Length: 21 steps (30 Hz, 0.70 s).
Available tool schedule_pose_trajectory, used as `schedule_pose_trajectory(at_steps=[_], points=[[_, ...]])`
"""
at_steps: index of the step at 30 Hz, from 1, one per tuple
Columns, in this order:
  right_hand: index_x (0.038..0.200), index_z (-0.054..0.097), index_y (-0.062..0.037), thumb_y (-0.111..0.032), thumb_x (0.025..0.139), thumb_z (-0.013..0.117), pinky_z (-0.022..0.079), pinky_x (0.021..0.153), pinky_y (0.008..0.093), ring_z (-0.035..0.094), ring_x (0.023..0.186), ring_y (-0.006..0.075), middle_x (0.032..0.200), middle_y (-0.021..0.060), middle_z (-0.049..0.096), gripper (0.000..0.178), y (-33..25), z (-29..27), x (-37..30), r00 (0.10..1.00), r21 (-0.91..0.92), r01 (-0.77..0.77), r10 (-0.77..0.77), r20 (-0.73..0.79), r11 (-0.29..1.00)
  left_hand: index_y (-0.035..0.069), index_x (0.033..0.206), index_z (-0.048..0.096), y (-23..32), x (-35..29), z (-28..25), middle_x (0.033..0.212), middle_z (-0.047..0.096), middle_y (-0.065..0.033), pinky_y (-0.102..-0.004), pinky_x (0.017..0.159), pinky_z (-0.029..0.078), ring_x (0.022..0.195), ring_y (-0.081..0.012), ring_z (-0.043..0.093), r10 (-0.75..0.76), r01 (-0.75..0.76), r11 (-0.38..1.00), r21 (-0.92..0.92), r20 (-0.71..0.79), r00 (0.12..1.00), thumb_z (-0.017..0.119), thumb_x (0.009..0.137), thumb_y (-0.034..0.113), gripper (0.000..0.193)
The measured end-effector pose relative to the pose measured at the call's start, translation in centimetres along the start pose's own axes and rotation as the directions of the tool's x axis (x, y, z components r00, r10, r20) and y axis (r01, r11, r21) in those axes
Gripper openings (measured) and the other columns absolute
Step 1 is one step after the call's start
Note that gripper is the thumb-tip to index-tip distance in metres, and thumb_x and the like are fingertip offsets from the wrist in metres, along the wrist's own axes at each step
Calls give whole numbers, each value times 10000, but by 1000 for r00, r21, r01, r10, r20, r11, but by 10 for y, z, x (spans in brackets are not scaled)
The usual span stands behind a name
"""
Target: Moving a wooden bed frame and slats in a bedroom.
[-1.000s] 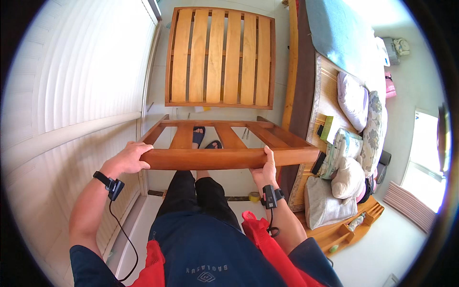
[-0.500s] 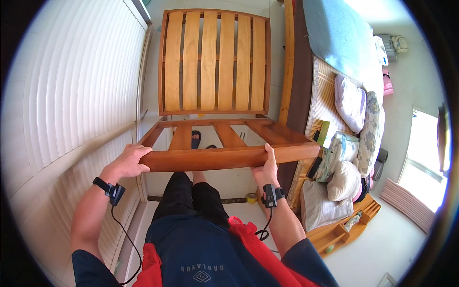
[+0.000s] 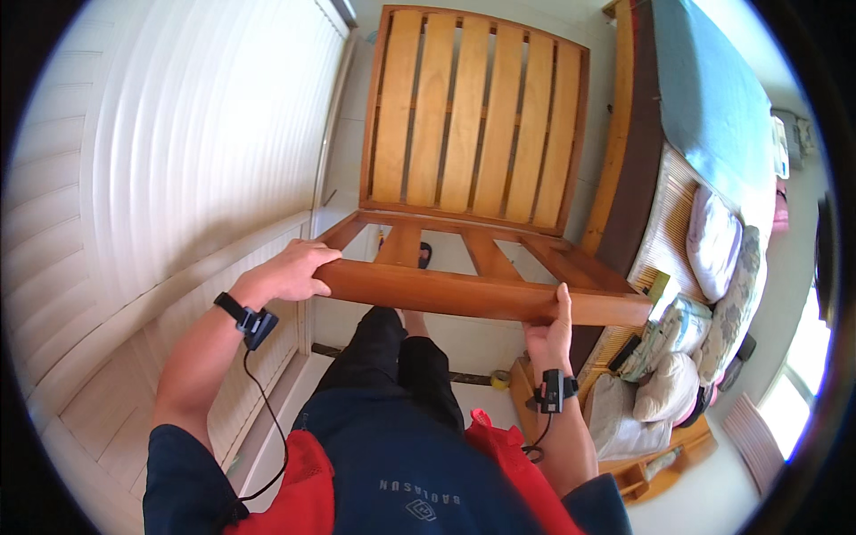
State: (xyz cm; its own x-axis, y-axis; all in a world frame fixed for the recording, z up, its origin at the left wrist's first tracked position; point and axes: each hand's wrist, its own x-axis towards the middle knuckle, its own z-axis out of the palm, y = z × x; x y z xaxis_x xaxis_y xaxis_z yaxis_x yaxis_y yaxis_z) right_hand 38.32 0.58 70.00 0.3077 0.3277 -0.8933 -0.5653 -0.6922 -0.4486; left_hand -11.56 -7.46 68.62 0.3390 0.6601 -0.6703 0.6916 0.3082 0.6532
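Note:
A brown wooden headboard [image 3: 437,292] with a thick curved top rail and several upright slats stands in front of me, tilted toward my body. My left hand [image 3: 290,270] is wrapped over the rail's left end. Near the rail's right part, my right hand [image 3: 550,334] grips it from below, its thumb up along the front face. Right beyond the headboard's lower edge lies a slatted wooden bed base [image 3: 455,111], and the two look very close or touching; how they join cannot be made out.
White louvred doors [image 3: 205,125] run close along my left. On the right stands a bed with a blue cover [image 3: 713,89], a woven mat, pillows [image 3: 713,241] and folded bedding. A dark slipper [image 3: 424,256] shows through the headboard; a yellow tape roll [image 3: 500,380] lies by my feet.
The whole scene has shifted right and turned slightly in view. Both hands keep their hold on the headboard's rail, and the gap between headboard and bed base looks narrower.

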Motion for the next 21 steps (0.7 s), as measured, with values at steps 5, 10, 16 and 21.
schedule_pose_trajectory(at_steps=[5, 10, 16, 21], points=[[1383, 621, -159, -474, 936, 902, 491, 1160, 493, 586, 1350, 257, 1428, 62, 637, 615, 3, 12, -12, 999, -57, 17, -19, -34, 998, 52, 1451, 671, 8, -3, -15, 1341, 719, -155, -485, 1212, 414, 1326, -381, 588, -92, 93, 996, -10, 84, 992, 911, 830, 164, 675], [1365, 624, -148, -537, 973, 849, 532, 1090, 534, 627, 1294, 255, 1377, 57, 654, 596, 10, 11, -21, 999, -140, 32, -34, -13, 990, 73, 1435, 687, -1, -1, -23, 1395, 704, -129, -488, 1224, 406, 1357, -371, 579, -87, 88, 996, -12, 53, 995, 920, 814, 150, 668], [1351, 631, -147, -579, 1009, 791, 552, 1070, 570, 661, 1261, 255, 1339, 53, 677, 574, 4, -6, -8, 993, -227, 82, -59, 107, 970, 83, 1400, 700, 12, -6, -4, 1452, 672, -115, -502, 1213, 423, 1389, -366, 568, -40, 51, 996, 73, -146, 989, 966, 739, 183, 720], [1320, 667, -132, -544, 1050, 757, 576, 1043, 545, 700, 1189, 254, 1235, 44, 706, 500, 4, -25, 3, 979, -273, 48, 9, 206, 961, 61, 1285, 725, 42, -30, 40, 1280, 688, -165, -507, 1134, 472, 1324, -396, 598, -90, 265, 943, 202, -611, 786, 961, 754, 193, 596]])
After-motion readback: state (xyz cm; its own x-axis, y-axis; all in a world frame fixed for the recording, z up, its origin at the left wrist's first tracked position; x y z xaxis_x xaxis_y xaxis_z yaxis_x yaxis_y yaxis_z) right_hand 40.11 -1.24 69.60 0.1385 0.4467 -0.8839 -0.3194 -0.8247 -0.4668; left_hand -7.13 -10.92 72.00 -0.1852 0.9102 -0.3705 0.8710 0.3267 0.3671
